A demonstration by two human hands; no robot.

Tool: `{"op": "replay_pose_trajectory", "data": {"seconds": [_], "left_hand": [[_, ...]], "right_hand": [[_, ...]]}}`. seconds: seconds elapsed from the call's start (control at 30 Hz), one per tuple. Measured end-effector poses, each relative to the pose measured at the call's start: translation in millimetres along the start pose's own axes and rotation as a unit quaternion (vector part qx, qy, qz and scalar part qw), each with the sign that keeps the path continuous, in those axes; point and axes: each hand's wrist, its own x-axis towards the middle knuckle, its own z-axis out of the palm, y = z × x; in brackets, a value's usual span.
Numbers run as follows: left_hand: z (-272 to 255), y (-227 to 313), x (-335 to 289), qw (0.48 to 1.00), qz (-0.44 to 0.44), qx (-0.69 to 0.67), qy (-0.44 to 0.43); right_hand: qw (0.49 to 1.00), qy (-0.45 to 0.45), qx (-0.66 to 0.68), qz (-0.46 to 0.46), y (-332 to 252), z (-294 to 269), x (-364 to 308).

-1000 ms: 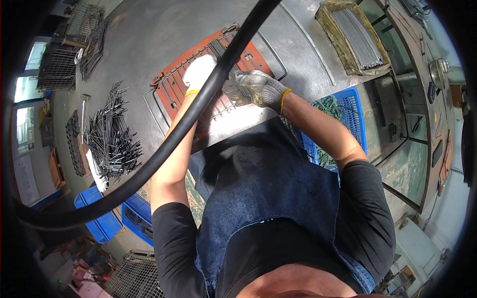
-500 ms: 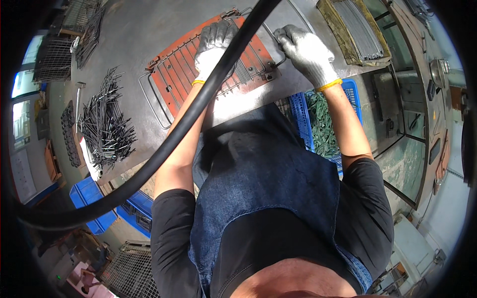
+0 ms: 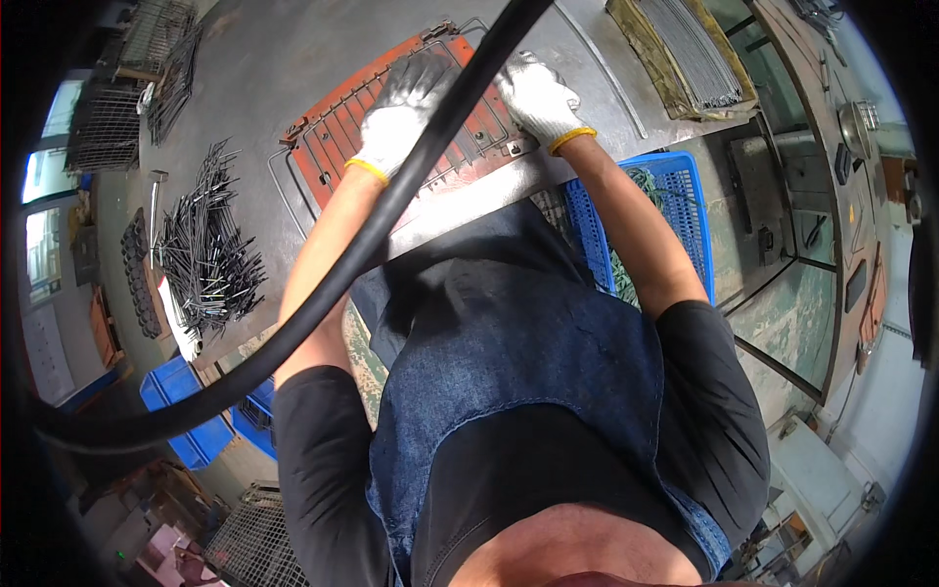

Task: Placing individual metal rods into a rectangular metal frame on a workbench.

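On the metal table lies a red-orange jig plate [image 3: 333, 161] carrying a row of thin metal rods. A bent wire frame [image 3: 277, 181] with rounded corners lies across it, its left end sticking out past the plate. My left hand [image 3: 403, 108], in a white glove with a dark grey coated palm and fingers, lies over the plate with fingers stretched across the rods. At the plate's right side my right hand [image 3: 540, 101], gloved alike, is closed on the right part of the wire frame. A black cable [image 3: 430, 161] crosses in front and hides part of both hands' surroundings.
A loose pile of dark rods [image 3: 207, 245] lies on the table at left, beside a hammer [image 3: 155, 215]. A yellowish box [image 3: 675, 59] of straight rods sits at far right. Below the table edge stands a blue basket [image 3: 696, 210] with green strips; blue bins [image 3: 176, 386] are lower left.
My right hand has moved left, bringing the wire frame's right end in over the plate. My left hand has shifted slightly left and nearer. A straight rod on the right shows more fully.
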Motion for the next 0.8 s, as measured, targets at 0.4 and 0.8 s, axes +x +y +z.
{"op": "replay_pose_trajectory", "data": {"seconds": [0.4, 0.8], "left_hand": [[-5, -2, -15, 1.000, 0.004, -0.019, 0.001], [-27, -28, -37, 0.994, -0.047, -0.080, 0.049]], "right_hand": [[0.991, 0.021, -0.075, -0.108, 41, 39, 19], [0.945, 0.138, -0.191, -0.226, 63, 50, 18]]}}
